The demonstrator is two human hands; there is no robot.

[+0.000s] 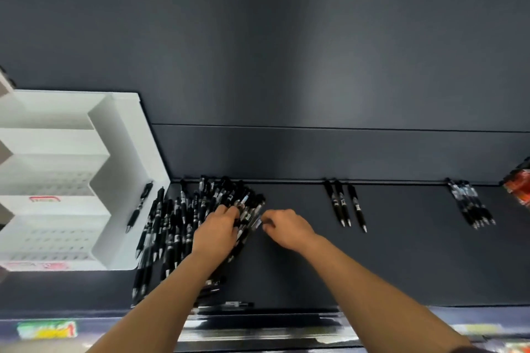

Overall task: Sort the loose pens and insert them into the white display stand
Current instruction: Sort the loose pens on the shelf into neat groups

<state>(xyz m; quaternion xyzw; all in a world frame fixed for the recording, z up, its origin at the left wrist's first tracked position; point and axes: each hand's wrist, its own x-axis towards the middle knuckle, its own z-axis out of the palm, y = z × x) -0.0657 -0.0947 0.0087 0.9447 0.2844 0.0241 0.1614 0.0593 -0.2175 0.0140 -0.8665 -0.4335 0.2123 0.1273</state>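
Left hand (218, 231) curls over the pen pile (177, 223) beside the white display stand (129, 129), grasp indiscernible; right hand (286, 228) pinches an edge pen (253, 225). Apart rightward lie three pens (342, 203).

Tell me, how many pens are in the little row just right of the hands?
3: left pen, middle pen, right pen, side by side, tops at the ledge. None looks hidden there.
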